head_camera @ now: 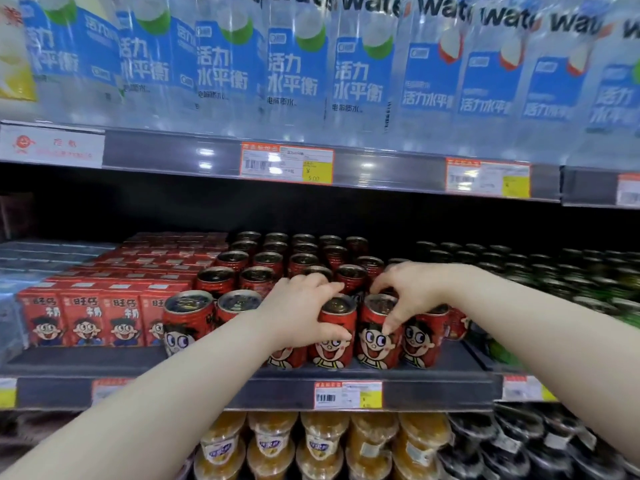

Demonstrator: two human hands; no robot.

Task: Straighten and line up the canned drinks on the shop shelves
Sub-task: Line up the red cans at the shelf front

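Landmark is the price tag (348, 395) on the middle shelf rail.

Hidden or unclear:
- The left hand (298, 313) covers the can up-left of the tag; only its bottom edge shows under the wrist.
- The left hand is clamped on the first can (334, 337), straight above the tag: thumb across the front, fingers curled over the lid.
- The right hand (412, 289) pinches the second can (377, 341), just up-right of the tag. The thumb tip is on the front and the fingers arch over the rim. Fingertip contact behind the rim is not visible.
- The right forearm cuts off the side of the third can (420, 341), further right of the tag.
- Back rows of red cans (273, 258), above the tag, fade into the dark. Their lids are readable, their faces are not.
- The dark cans (519, 265) far up-right of the tag are blurred, labels unreadable.
- The water bottles (294, 74) high above the tag are cropped at the top.

Edges and room:
- The front cans stand close to the shelf lip, and the first and second sit almost touching.
- A bare strip of shelf (86, 362) runs left of the tag, in front of the red cartons (83, 320).
- There is tall open headroom above the cans, up to the upper shelf.
- Yellow cups (322, 441) sit below the tag.
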